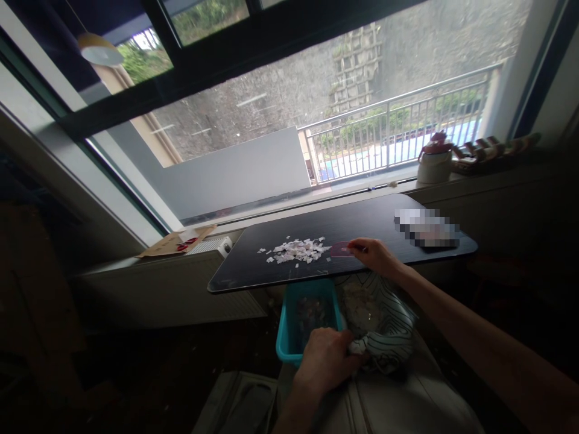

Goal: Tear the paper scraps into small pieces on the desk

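My right hand rests at the near edge of a dark tabletop, its fingers pinched on a small reddish card-like piece. Just left of it lies a heap of several small white scraps. Below the table, my left hand is closed on the rim of a striped cloth bag that lies on my lap. Pale scraps fill the bag. A teal plastic basket sits directly left of the bag, under the table's edge.
A blurred-out object lies at the table's right end. On the windowsill stand a white pot with a red lid and a woven tray. A cardboard piece and a white power strip sit at the left.
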A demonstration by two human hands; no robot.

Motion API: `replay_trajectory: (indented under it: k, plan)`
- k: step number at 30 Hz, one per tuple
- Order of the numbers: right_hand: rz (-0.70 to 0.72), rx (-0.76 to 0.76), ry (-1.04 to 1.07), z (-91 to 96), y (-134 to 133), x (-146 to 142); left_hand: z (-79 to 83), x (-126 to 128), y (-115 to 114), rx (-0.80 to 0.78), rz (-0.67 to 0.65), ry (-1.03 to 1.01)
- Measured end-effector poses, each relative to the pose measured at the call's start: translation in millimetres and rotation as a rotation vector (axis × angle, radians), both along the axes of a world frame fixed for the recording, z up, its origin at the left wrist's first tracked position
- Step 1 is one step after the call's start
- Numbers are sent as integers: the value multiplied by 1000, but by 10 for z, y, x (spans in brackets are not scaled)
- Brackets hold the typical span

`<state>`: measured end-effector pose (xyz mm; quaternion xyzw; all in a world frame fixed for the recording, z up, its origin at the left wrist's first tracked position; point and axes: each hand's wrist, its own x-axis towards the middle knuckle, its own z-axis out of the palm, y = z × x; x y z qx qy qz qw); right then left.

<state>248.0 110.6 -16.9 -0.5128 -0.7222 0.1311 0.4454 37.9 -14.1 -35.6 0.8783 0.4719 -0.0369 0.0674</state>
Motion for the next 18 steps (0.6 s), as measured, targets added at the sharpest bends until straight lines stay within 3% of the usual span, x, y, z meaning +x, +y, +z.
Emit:
replay_trajectory:
  k: [8, 13, 18]
  plan:
    - [118, 21, -69, 47, -17, -425, 2, -7, -13, -10, -13, -3]
    - [101, 38, -96, 94, 1, -462, -30, -10, -9, -11, -9, -18]
    - [197, 2, -97, 51, -101, -443, -25, -2, -5, -18, -11, -32]
